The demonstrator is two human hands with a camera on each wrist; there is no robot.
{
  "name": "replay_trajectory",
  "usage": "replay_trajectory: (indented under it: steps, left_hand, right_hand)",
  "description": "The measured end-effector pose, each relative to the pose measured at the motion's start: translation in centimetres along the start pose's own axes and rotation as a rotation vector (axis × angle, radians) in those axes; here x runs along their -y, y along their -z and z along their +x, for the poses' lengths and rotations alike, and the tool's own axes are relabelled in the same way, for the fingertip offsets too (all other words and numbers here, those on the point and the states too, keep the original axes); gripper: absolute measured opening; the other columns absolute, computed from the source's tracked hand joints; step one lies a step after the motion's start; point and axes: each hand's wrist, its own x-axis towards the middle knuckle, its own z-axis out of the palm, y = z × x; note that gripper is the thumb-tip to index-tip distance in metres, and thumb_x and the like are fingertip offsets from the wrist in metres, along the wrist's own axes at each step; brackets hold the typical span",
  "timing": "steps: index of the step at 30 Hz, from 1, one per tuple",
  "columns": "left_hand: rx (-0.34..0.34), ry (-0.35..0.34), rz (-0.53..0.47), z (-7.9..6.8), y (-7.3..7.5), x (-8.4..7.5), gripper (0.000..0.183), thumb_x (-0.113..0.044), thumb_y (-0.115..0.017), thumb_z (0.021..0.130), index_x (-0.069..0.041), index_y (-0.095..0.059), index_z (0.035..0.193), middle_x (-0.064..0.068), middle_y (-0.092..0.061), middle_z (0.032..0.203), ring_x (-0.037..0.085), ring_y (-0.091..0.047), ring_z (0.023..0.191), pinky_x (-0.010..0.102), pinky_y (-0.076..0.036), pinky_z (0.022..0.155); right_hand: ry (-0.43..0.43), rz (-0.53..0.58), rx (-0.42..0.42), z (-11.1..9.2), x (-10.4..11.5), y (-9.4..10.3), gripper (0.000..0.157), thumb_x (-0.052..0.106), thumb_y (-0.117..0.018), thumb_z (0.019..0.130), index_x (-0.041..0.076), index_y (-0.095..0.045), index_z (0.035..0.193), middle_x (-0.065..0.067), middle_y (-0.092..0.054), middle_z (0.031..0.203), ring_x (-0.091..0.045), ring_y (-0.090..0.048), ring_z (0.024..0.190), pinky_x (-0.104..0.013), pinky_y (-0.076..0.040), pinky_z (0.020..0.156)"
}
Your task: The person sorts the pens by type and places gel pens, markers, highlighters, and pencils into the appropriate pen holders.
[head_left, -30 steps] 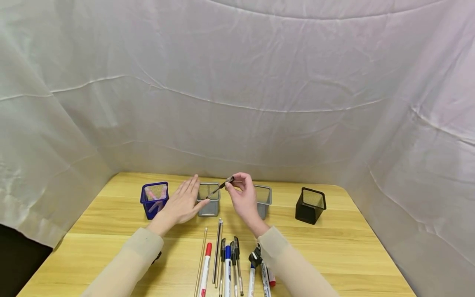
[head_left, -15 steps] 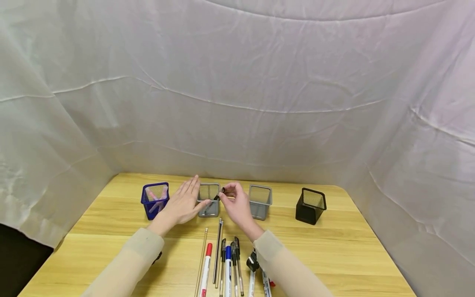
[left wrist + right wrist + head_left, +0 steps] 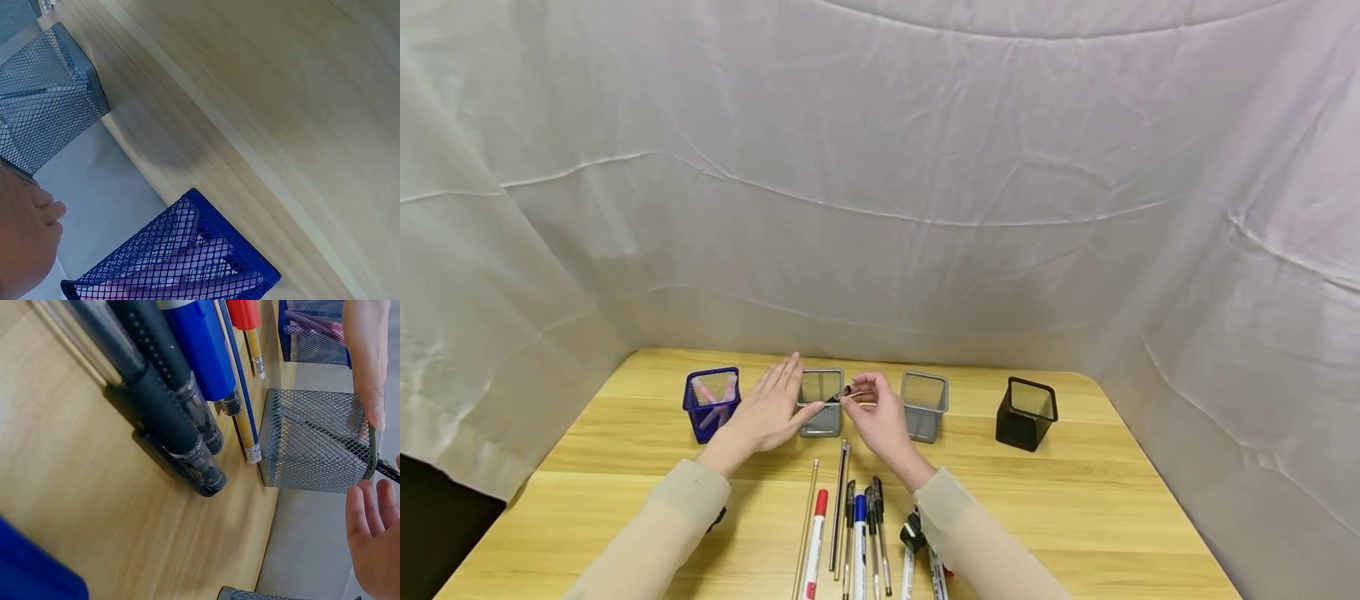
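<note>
My right hand [image 3: 882,423] pinches a black gel pen [image 3: 389,469] near its top end. The pen's lower length slants down inside a grey mesh pen holder [image 3: 820,425], showing through the mesh in the right wrist view. Fingers straight, my left hand [image 3: 767,414] lies at the left of that holder, thumb along its near rim. Left of this hand stands a blue mesh holder [image 3: 212,250] with pink pens or markers inside.
A second grey mesh holder [image 3: 923,421] stands right of my right hand; a black one [image 3: 1025,427] is farther right. Pencils [image 3: 806,525], a red-capped marker [image 3: 816,542], a blue-capped marker [image 3: 861,542] and several black pens [image 3: 880,533] lie at the front. Grey cloth [image 3: 880,208] surrounds the table.
My right hand has moved left and lowered, taking the pen from above the grey holder down into it. My left hand has stayed still.
</note>
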Motion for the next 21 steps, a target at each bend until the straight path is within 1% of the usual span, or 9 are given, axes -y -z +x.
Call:
replay_trajectory:
  steps: [4, 9, 12, 19, 21]
  left_hand:
    - [0.001, 0.004, -0.007, 0.1, 0.0, 0.0, 0.092, -0.062, -0.036, 0.108, 0.008, -0.014, 0.162, 0.023, -0.006, 0.171, 0.04, -0.013, 0.158, 0.054, -0.013, 0.129]
    - [-0.003, 0.005, -0.011, 0.1, 0.0, 0.1, 0.092, -0.062, -0.036, 0.107, 0.008, -0.014, 0.162, 0.023, -0.007, 0.171, 0.041, -0.014, 0.158, 0.055, -0.015, 0.129]
    - [-0.004, 0.004, -0.011, 0.1, 0.0, 0.1, 0.092, -0.063, -0.036, 0.107, 0.009, -0.015, 0.161, 0.023, -0.007, 0.171, 0.041, -0.014, 0.158, 0.054, -0.014, 0.129]
    - [-0.012, -0.001, -0.005, 0.1, -0.1, 0.2, 0.092, -0.063, -0.036, 0.107, 0.009, -0.015, 0.161, 0.023, -0.007, 0.171, 0.04, -0.014, 0.158, 0.054, -0.013, 0.129]
    - [-0.015, -0.004, -0.003, 0.1, -0.1, 0.2, 0.092, -0.063, -0.036, 0.107, 0.008, -0.015, 0.161, 0.023, -0.007, 0.171, 0.04, -0.014, 0.158, 0.054, -0.013, 0.129]
  right_hand:
    - [0.006, 0.021, -0.001, -0.3, 0.2, 0.4, 0.036, 0.008, -0.074, 0.096, 0.003, -0.059, 0.129, -0.011, -0.069, 0.12, -0.026, -0.071, 0.105, -0.035, -0.061, 0.09]
    - [0.008, 0.035, 0.0, -0.9, 1.0, 1.2, 0.038, 0.009, -0.074, 0.096, 0.007, -0.06, 0.132, -0.014, -0.067, 0.128, -0.027, -0.07, 0.107, -0.038, -0.06, 0.094]
    - [0.021, 0.039, -0.009, -1.3, 1.4, 1.8, 0.039, 0.009, -0.075, 0.096, 0.008, -0.06, 0.132, -0.014, -0.067, 0.13, -0.027, -0.07, 0.108, -0.041, -0.059, 0.095]
    - [0.045, 0.055, -0.034, -2.0, 2.0, 3.2, 0.04, 0.008, -0.076, 0.095, 0.007, -0.061, 0.132, -0.009, -0.068, 0.128, -0.027, -0.07, 0.11, -0.04, -0.059, 0.096]
    - [0.062, 0.062, -0.04, -2.3, 2.1, 3.6, 0.04, 0.007, -0.076, 0.095, 0.005, -0.061, 0.132, -0.009, -0.068, 0.128, -0.028, -0.07, 0.11, -0.04, -0.059, 0.096]
